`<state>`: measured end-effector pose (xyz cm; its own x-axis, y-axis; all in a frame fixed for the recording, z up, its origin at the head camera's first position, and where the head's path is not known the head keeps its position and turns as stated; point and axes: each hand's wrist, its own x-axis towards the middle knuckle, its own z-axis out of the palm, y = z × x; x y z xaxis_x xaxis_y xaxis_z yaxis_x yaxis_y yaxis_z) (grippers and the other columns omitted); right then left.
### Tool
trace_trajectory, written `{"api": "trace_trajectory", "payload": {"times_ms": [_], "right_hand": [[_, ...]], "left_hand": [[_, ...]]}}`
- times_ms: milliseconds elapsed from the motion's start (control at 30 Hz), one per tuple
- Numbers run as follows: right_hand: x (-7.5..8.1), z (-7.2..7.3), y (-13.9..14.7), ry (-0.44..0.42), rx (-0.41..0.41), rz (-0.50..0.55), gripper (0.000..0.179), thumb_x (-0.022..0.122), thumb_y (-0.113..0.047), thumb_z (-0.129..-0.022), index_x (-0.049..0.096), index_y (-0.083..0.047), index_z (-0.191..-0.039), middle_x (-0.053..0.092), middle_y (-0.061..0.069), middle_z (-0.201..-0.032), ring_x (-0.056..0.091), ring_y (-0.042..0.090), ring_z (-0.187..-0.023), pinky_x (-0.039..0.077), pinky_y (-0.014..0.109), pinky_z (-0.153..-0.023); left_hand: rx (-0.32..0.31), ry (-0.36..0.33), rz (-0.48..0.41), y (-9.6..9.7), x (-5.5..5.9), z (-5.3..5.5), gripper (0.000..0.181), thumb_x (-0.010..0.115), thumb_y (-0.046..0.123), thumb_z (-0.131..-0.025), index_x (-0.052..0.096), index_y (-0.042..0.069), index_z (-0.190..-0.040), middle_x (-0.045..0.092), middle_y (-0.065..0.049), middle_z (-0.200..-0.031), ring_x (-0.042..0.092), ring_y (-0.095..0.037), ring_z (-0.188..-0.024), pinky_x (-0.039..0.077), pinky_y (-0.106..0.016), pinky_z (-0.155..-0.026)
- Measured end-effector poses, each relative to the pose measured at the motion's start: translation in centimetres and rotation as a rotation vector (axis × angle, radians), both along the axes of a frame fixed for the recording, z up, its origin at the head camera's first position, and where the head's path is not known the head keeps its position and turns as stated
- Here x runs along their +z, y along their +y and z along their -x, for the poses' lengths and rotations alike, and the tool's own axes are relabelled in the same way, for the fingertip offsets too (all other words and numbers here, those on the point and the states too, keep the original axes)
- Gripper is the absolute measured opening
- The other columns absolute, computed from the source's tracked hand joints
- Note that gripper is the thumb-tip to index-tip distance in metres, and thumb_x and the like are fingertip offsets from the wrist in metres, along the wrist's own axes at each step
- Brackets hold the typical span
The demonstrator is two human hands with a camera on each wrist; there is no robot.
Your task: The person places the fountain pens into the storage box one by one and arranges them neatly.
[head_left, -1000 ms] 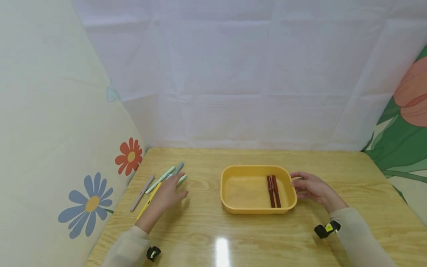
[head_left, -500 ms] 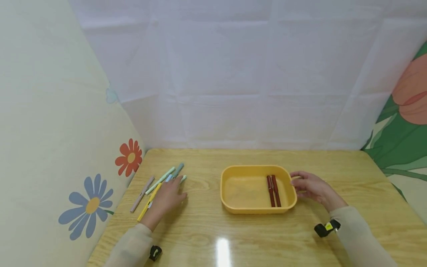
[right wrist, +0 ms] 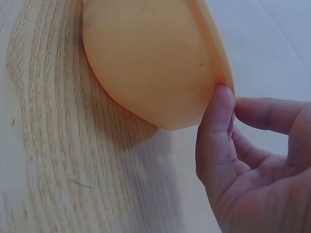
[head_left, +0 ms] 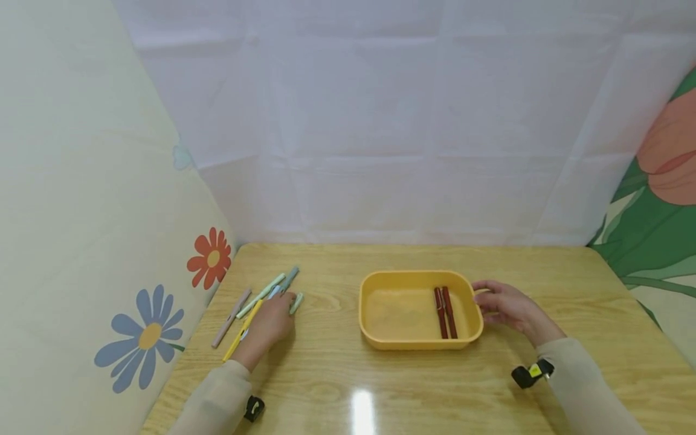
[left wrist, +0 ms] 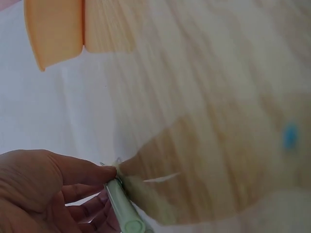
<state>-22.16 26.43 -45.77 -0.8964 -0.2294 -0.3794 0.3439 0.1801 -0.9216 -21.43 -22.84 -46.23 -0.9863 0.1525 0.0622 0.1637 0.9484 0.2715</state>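
My left hand [head_left: 272, 320] pinches a light green pen [left wrist: 126, 208] between thumb and fingers, at the right side of a loose pile of pens. Beside and under that hand lie a yellow pen [head_left: 237, 344], a grey-pink pen [head_left: 231, 317], another light green pen [head_left: 261, 295], a teal pen [head_left: 290, 277] and a partly covered light blue pen [head_left: 274, 291]. My right hand [head_left: 508, 308] holds the right end of a yellow tray [head_left: 415, 345], its thumb against the outer wall and its bent index finger at the rim. Two dark red pens [head_left: 446, 313] lie side by side in the tray.
The wooden table [head_left: 331, 380] has a white cloth [head_left: 348, 121] hanging behind it. A flower-printed sheet [head_left: 109, 211] stands along the left edge, close to the pens. Another printed sheet [head_left: 663, 254] stands on the right.
My left hand has come down and slightly nearer me onto the right-hand light green pen, and its fingers have closed on it. The right hand and the tray have hardly moved.
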Motion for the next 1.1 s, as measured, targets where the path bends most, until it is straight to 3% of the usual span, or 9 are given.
{"api": "trace_trajectory", "payload": {"times_ms": [233, 433, 600, 700, 867, 1100], "right_hand": [[-0.2, 0.1, 0.0, 0.003, 0.005, 0.0, 0.05, 0.058, -0.011, -0.1, 0.04, 0.006, -0.143, 0.068, 0.004, -0.095, 0.064, 0.016, -0.084, 0.061, 0.031, -0.07], [-0.2, 0.0, -0.1, 0.004, 0.006, -0.001, 0.051, 0.058, -0.011, -0.1, 0.04, 0.007, -0.144, 0.068, 0.004, -0.096, 0.065, 0.016, -0.084, 0.061, 0.032, -0.071], [-0.1, 0.1, -0.1, 0.001, 0.005, -0.002, 0.051, 0.058, -0.011, -0.1, 0.039, 0.006, -0.144, 0.068, 0.004, -0.096, 0.065, 0.016, -0.085, 0.061, 0.031, -0.07], [0.0, 0.1, -0.1, -0.001, 0.004, -0.006, 0.051, 0.058, -0.011, -0.1, 0.039, 0.006, -0.144, 0.068, 0.004, -0.097, 0.065, 0.016, -0.085, 0.061, 0.031, -0.07], [0.0, 0.0, -0.1, -0.002, 0.004, -0.015, 0.051, 0.059, -0.012, -0.1, 0.039, 0.006, -0.144, 0.068, 0.003, -0.097, 0.065, 0.016, -0.085, 0.061, 0.032, -0.071], [0.0, 0.0, -0.1, 0.0, 0.003, -0.017, 0.051, 0.058, -0.012, -0.1, 0.04, 0.006, -0.144, 0.068, 0.003, -0.096, 0.064, 0.016, -0.084, 0.061, 0.031, -0.071]], "left_hand": [[0.045, -0.111, -0.117, 0.0, 0.2, 0.6, 0.041, 0.057, 0.0, -0.088, 0.061, -0.007, -0.128, 0.068, -0.024, -0.116, 0.064, -0.041, -0.11, 0.054, -0.054, -0.092], [0.085, -0.187, -0.28, 0.1, 1.0, 0.6, 0.043, 0.062, 0.011, -0.093, 0.059, -0.003, -0.133, 0.07, -0.018, -0.112, 0.067, -0.032, -0.098, 0.056, -0.046, -0.081], [0.119, -0.275, -0.466, 0.3, 1.2, 0.6, 0.046, 0.063, 0.012, -0.095, 0.054, -0.003, -0.138, 0.065, -0.019, -0.114, 0.066, -0.022, -0.085, 0.059, -0.035, -0.069], [0.136, -0.328, -0.604, 0.5, 1.1, 0.6, 0.047, 0.062, 0.009, -0.097, 0.051, -0.004, -0.14, 0.061, -0.021, -0.117, 0.067, -0.021, -0.082, 0.061, -0.036, -0.068], [0.119, -0.42, -0.802, 0.9, 1.0, 0.5, 0.051, 0.06, 0.011, -0.099, 0.044, 0.002, -0.147, 0.059, -0.023, -0.121, 0.068, -0.023, -0.082, 0.062, -0.041, -0.072], [0.086, -0.453, -0.924, 2.1, 1.2, 0.1, 0.051, 0.06, 0.013, -0.1, 0.043, 0.005, -0.147, 0.063, -0.025, -0.119, 0.068, -0.023, -0.084, 0.062, -0.041, -0.075]]}}
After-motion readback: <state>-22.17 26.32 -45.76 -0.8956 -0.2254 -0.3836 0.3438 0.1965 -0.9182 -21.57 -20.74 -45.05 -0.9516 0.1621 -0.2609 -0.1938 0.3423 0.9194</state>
